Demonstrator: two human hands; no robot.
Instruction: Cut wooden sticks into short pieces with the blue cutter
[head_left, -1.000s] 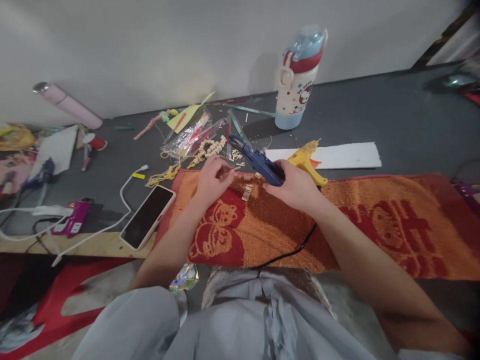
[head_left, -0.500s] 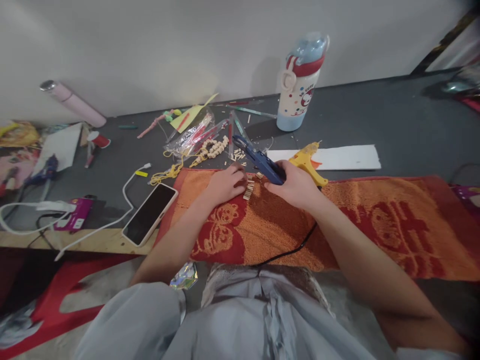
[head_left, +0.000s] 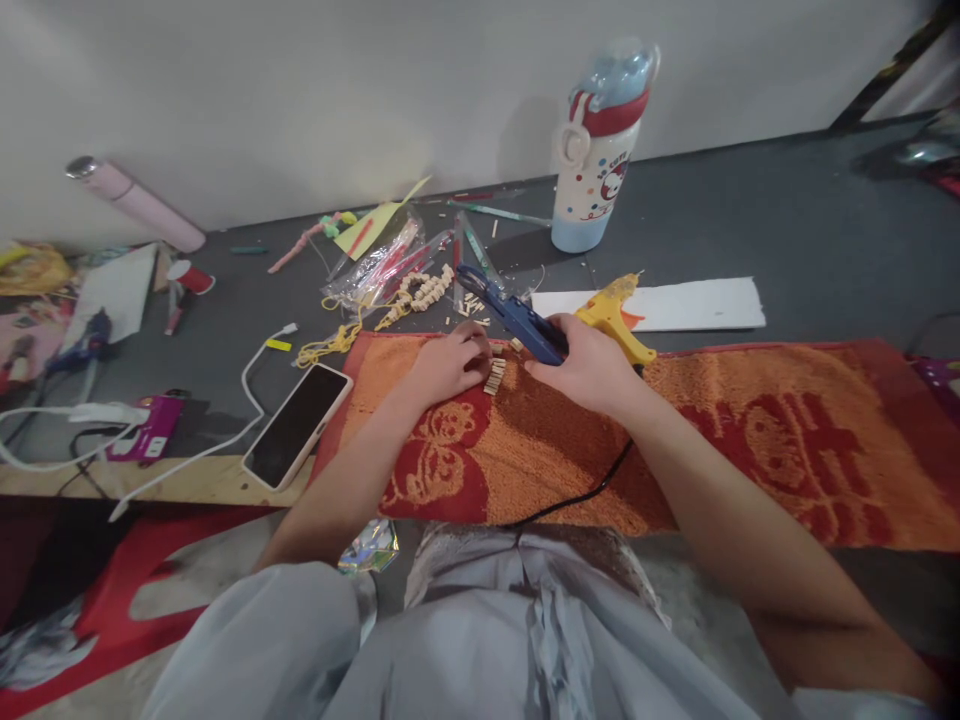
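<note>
My right hand (head_left: pixel 589 368) is wrapped round a blue pliers-like tool (head_left: pixel 517 315). Its dark tip points up and left, above small pale wooden pieces (head_left: pixel 472 305) scattered on the table. On the orange towel (head_left: pixel 570 460), my left hand (head_left: pixel 452 365) has its fingers curled in; what they pinch, if anything, is hidden. Close beside those fingertips lies a short row of small wooden sticks (head_left: pixel 495 377). A yellow glue gun (head_left: pixel 616 315) lies just beyond my right hand, partly over a white strip (head_left: pixel 697 305).
A tall cartoon bottle (head_left: pixel 600 160) stands at the back. Plastic packets (head_left: pixel 379 265) and a beaded wooden string (head_left: pixel 424 295) lie behind my left hand. Leftward are a phone (head_left: pixel 298 427), a white cable (head_left: pixel 247 385) and a pink flask (head_left: pixel 139 205). A black cord (head_left: pixel 577 497) crosses the towel.
The view has shifted slightly. Both hands keep nearly the same place and pose, with the blue tool still in my right hand.
</note>
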